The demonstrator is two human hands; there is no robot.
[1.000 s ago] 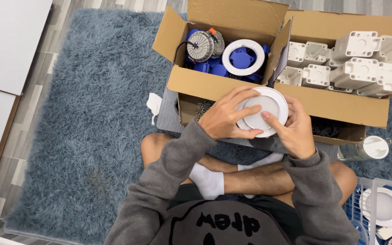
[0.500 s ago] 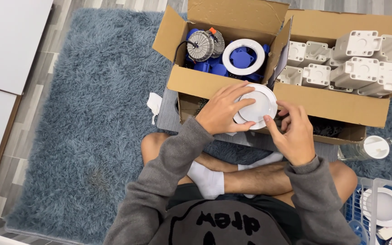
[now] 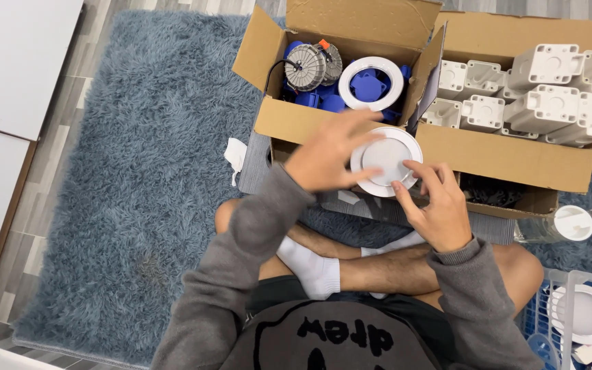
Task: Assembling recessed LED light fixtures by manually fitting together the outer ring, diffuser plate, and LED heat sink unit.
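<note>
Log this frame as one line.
left hand: touching round white plastic downlight | right hand: gripping its lower rim | behind: open cardboard box

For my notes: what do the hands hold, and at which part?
Both hands, left and right, hold a round white flat light fitting at its rim.

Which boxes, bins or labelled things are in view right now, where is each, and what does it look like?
Left cardboard box: ahead of the hands, brown, flaps open, holding blue and white lamp parts.
Right cardboard box: beside it, brown, filled with white plastic housings.
Blue crate: bottom right, slatted, holding round white lights.
Grey sweatshirt print: bottom centre, black lettering.
</note>
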